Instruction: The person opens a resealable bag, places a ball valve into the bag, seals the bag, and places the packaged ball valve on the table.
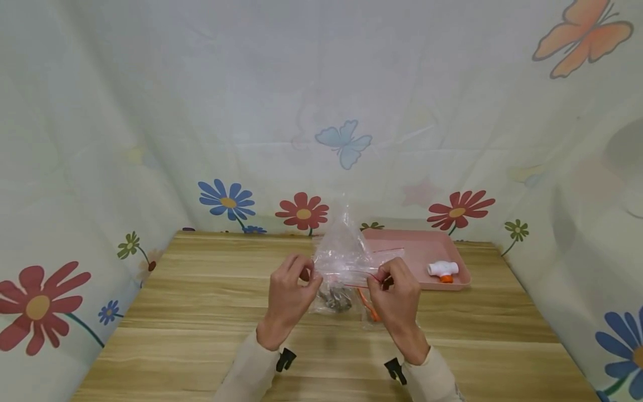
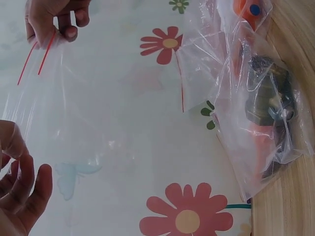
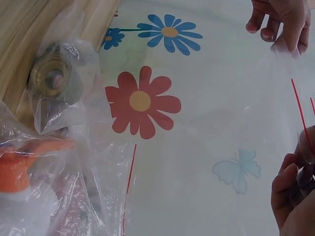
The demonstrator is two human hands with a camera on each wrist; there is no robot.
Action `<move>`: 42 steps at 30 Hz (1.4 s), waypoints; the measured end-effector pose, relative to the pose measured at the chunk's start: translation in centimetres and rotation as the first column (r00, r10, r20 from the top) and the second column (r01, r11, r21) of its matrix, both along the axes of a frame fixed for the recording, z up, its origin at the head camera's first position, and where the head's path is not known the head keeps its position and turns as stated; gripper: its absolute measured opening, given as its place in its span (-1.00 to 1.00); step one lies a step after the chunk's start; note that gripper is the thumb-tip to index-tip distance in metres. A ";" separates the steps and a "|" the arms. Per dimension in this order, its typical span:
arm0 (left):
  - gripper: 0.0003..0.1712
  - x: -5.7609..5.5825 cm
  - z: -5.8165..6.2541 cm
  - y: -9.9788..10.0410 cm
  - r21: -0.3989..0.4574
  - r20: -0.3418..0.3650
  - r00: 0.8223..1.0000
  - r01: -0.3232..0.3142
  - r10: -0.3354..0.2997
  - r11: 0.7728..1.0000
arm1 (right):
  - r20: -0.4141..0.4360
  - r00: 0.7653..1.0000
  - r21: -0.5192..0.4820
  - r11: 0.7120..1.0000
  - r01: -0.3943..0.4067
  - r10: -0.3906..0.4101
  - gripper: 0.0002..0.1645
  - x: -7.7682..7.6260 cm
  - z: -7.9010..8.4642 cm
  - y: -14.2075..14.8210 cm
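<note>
Both hands hold a clear plastic zip bag (image 1: 345, 245) by its red-lined edge, above the table. The left hand (image 1: 288, 293) pinches one end of that edge and the right hand (image 1: 397, 296) pinches the other. The film is transparent, and I see nothing inside it. In the left wrist view the left hand (image 2: 22, 182) is at the lower left, with the right hand (image 2: 56, 17) at the top. Below the hands lies a clear bag of dark and brass-coloured metal parts (image 1: 335, 298). Beside it, another bag holds an orange piece (image 1: 369, 306), partly hidden by the right hand.
A pink tray (image 1: 454, 251) stands at the back right of the wooden table (image 1: 211, 301). In it lies a white pipe fitting (image 1: 443, 269) with an orange part. A curtain (image 1: 251, 111) printed with flowers and butterflies hangs behind and on both sides.
</note>
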State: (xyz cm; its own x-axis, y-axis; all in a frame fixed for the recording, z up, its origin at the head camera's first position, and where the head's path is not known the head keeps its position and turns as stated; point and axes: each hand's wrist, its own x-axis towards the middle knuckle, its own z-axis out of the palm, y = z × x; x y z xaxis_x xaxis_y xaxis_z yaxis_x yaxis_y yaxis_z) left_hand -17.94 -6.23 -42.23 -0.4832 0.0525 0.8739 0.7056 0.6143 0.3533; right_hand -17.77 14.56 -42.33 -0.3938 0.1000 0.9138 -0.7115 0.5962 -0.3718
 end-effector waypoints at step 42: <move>-0.92 0.2 0.9 -0.7 -0.024 0.059 0.997 0.052 -0.051 0.998 | 0.194 0.975 0.153 0.978 -0.143 0.112 -0.82 0.5 0.2 -0.7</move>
State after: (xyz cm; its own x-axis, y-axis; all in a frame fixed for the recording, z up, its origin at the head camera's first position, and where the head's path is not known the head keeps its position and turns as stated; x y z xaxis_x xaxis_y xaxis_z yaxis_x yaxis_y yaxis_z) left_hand -17.77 -6.89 -41.29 -0.5298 0.1007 0.8421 0.7151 0.5868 0.3797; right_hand -17.28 13.89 -42.17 -0.5558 -0.1084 0.8242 -0.7146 0.5689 -0.4070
